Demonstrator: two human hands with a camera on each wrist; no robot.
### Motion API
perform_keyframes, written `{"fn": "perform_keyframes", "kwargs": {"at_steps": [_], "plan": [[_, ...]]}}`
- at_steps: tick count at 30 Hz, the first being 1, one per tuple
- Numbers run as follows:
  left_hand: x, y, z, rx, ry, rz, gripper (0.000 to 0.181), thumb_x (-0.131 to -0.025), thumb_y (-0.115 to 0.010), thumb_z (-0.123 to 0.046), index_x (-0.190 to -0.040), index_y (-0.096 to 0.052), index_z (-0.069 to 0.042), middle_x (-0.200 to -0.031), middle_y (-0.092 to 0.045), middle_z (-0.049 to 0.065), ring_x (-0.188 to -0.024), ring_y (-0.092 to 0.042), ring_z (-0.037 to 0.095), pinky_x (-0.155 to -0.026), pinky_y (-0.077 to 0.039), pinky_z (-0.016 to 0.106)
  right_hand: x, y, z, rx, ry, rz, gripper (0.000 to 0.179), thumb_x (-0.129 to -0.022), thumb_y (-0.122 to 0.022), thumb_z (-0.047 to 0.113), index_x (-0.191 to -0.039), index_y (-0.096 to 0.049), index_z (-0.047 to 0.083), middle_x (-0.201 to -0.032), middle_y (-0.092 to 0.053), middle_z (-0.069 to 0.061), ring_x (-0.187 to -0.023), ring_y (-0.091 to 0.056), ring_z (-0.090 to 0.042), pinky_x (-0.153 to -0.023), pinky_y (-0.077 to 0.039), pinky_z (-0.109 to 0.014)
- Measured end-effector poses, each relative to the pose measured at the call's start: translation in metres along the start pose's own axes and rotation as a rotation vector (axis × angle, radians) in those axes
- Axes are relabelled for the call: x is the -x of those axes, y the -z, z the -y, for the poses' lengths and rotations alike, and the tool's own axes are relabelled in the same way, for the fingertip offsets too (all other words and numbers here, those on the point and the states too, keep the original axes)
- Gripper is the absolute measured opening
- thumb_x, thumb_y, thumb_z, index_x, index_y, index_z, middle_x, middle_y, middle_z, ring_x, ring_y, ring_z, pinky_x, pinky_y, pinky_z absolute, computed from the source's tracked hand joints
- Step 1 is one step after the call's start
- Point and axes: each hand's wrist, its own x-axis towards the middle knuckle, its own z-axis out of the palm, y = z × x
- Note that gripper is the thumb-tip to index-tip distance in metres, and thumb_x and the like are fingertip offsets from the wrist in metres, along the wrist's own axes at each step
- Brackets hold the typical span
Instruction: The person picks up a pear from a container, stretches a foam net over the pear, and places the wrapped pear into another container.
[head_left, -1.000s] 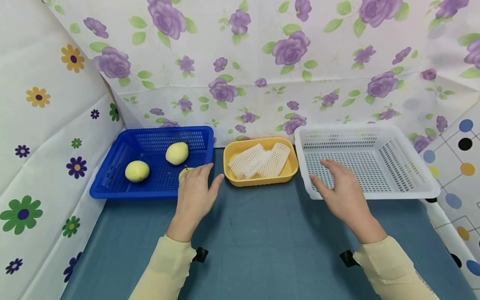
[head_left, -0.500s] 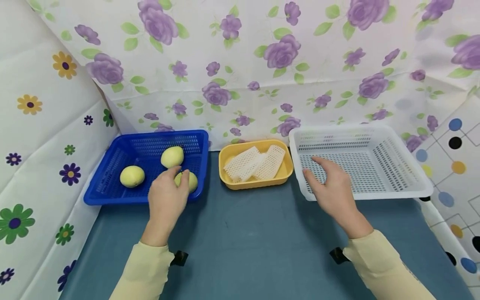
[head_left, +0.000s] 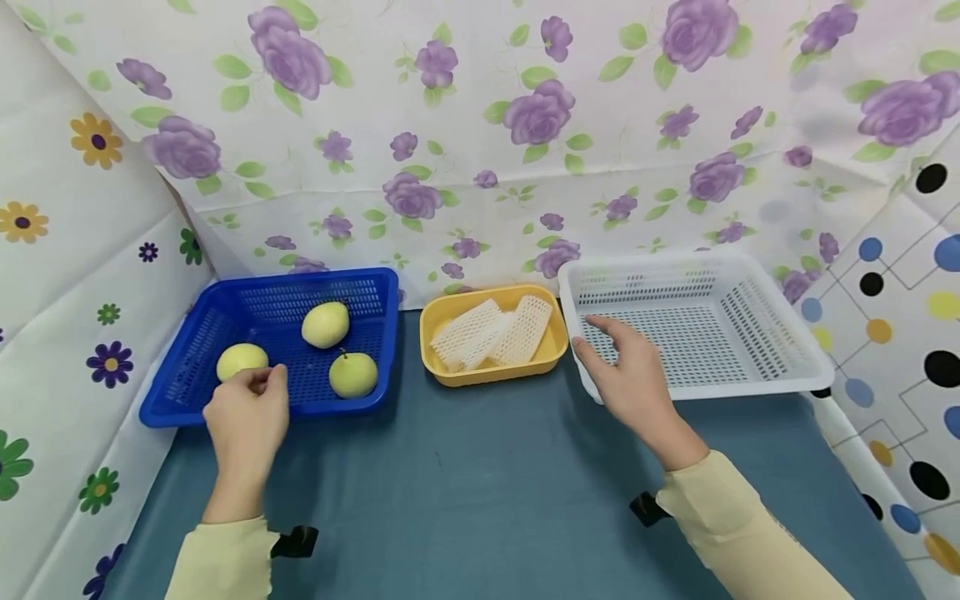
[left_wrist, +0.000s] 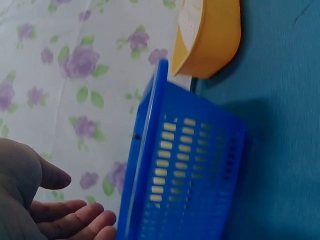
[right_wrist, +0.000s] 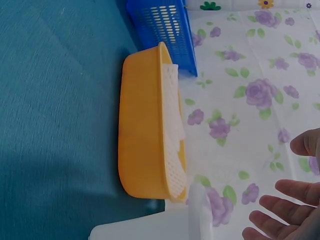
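**My left hand has drifted over by the leftmost pear**

Fingers loosely bent, nothing gripped. That pear's in the blue basket with two other pears. My right hand is relaxed, fingers apart, holding zip, at the white basket's left side.

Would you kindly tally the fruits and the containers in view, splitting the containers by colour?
Pale yellow-green fruits: 3
Blue basket: 1
Yellow tray: 1
White basket: 1
Total: 6
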Motion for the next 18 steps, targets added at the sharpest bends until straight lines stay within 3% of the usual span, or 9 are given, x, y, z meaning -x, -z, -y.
{"fn": "perform_keyframes", "kwargs": {"at_steps": [4, 8, 12, 18], "plan": [[-0.006, 0.006, 0.010, 0.004, 0.098, 0.040, 0.049, -0.090, -0.047, -0.052, -0.099, -0.071, -0.010, -0.081, -0.070, 0.005, -0.068, -0.058, 0.012, -0.056, -0.042, 0.028, -0.001, 0.000, 0.001, -0.012, 0.004, 0.003, 0.055, -0.089, -0.051, 0.057, -0.132, -0.052, 0.023, -0.137, -0.051, -0.003, -0.129, -0.045, -0.025, -0.096, -0.045, -0.052], [-0.011, 0.012, 0.017, 0.045, 0.192, 0.131, 0.052, -0.089, -0.047, -0.054, -0.103, -0.070, -0.009, -0.082, -0.072, 0.002, -0.062, -0.060, -0.001, -0.056, -0.049, 0.021, -0.001, 0.000, 0.001, -0.025, 0.011, 0.018, 0.056, -0.088, -0.050, 0.059, -0.132, -0.051, 0.024, -0.137, -0.051, -0.004, -0.131, -0.043, -0.025, -0.099, -0.042, -0.053], [-0.014, 0.018, 0.024, 0.149, 0.264, 0.208, 0.057, -0.090, -0.049, -0.053, -0.113, -0.064, -0.002, -0.083, -0.070, 0.002, -0.064, -0.065, 0.002, -0.057, -0.056, 0.020, -0.002, -0.001, 0.001, -0.010, 0.007, 0.030, 0.058, -0.088, -0.049, 0.059, -0.133, -0.051, 0.022, -0.138, -0.051, -0.005, -0.131, -0.043, -0.025, -0.100, -0.041, -0.053], [-0.019, 0.023, 0.039, 0.312, 0.391, 0.300, 0.056, -0.092, -0.052, -0.045, -0.120, -0.054, 0.004, -0.071, -0.065, -0.004, -0.065, -0.068, 0.009, -0.062, -0.058, 0.027, -0.006, -0.007, 0.005, -0.014, 0.012, 0.032, 0.057, -0.088, -0.051, 0.057, -0.132, -0.052, 0.021, -0.137, -0.052, -0.004, -0.129, -0.045, -0.024, -0.099, -0.043, -0.051]]}}
